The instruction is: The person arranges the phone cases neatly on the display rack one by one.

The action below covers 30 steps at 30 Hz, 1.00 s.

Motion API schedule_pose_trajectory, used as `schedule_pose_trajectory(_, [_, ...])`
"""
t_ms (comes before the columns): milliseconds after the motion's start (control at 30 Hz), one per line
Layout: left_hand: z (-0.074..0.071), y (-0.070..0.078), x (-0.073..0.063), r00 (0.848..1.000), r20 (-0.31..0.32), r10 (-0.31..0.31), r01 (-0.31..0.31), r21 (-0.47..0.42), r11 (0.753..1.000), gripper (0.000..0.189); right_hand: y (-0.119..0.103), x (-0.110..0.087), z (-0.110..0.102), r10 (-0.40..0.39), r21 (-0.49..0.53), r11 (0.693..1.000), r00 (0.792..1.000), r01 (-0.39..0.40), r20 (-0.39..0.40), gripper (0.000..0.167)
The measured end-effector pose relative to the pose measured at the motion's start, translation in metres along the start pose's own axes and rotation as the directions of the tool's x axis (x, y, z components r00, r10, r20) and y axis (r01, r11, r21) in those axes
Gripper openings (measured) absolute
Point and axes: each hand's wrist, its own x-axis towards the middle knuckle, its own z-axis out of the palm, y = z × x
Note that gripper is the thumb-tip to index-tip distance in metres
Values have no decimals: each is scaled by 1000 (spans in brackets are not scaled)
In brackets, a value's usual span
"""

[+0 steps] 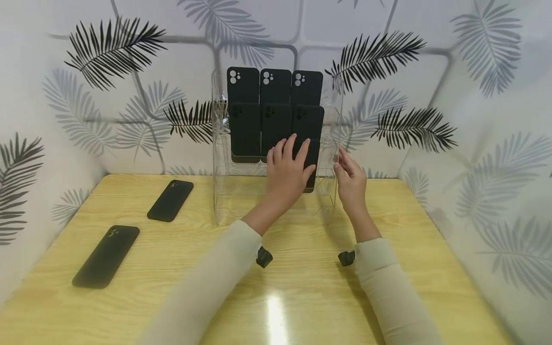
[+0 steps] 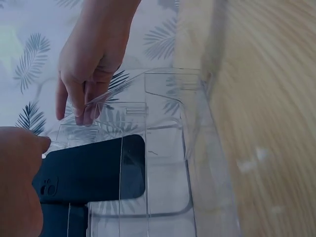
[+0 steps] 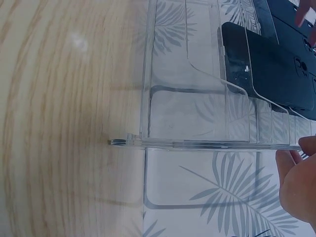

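Observation:
A clear acrylic display rack [image 1: 218, 191] stands at the back of the table, with black phone cases upright on its tiers. Three cases, including the left one [image 1: 243, 86], fill the top tier, and three more stand on the tier below. On the lower tier is a single case [image 2: 98, 173] at the right. My left hand [image 1: 286, 172] rests over this case, its fingers spread and fairly straight, hiding part of it. With thumb and fingers, my right hand [image 1: 352, 184] pinches the rack's right side panel [image 3: 212, 144].
Two black phone cases lie flat on the wooden table to the left, a farther one [image 1: 170, 200] and a nearer one [image 1: 106, 257]. Behind the rack is a wall [image 1: 276, 28] with a leaf pattern. Another patterned wall [image 1: 496, 167] borders the table's right side.

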Motion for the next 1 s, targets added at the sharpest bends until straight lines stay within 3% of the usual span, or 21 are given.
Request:
schedule_pose_trajectory(133, [-16, -17, -19, 994, 72, 81, -79, -37, 996, 60, 8, 3, -1, -11, 16, 1000, 1000, 11, -22, 46])
schedule_pose_trajectory(333, [-43, -53, -54, 967, 178, 184, -174, -69, 982, 57, 12, 6, -3, 20, 82, 996, 1000, -19, -13, 46])
schedule_pose_trajectory(433, [-56, -76, -74, 956, 225, 190, -174, -91, 981, 56, 13, 6, -3, 40, 105, 994, 999, -40, 4, 47])
schedule_pose_trajectory(600, [-73, -119, -102, 950, 238, 204, -189, -84, 978, 56, 13, 6, -3, 44, 103, 994, 999, -46, 19, 47])
schedule_pose_trajectory(667, [-81, -135, -110, 949, 253, 187, -167, -97, 981, 56, 12, 5, -2, 46, 99, 994, 999, -48, 23, 47])
schedule_pose_trajectory(833, [-102, -179, -130, 940, 332, 77, -15, -185, 983, 57, 12, 5, -2, 72, 104, 992, 997, -75, 31, 48])
schedule_pose_trajectory(1000, [-118, -234, -152, 897, 441, -22, 146, -249, 957, 59, 12, 5, -2, 85, 118, 989, 996, -88, 30, 48])
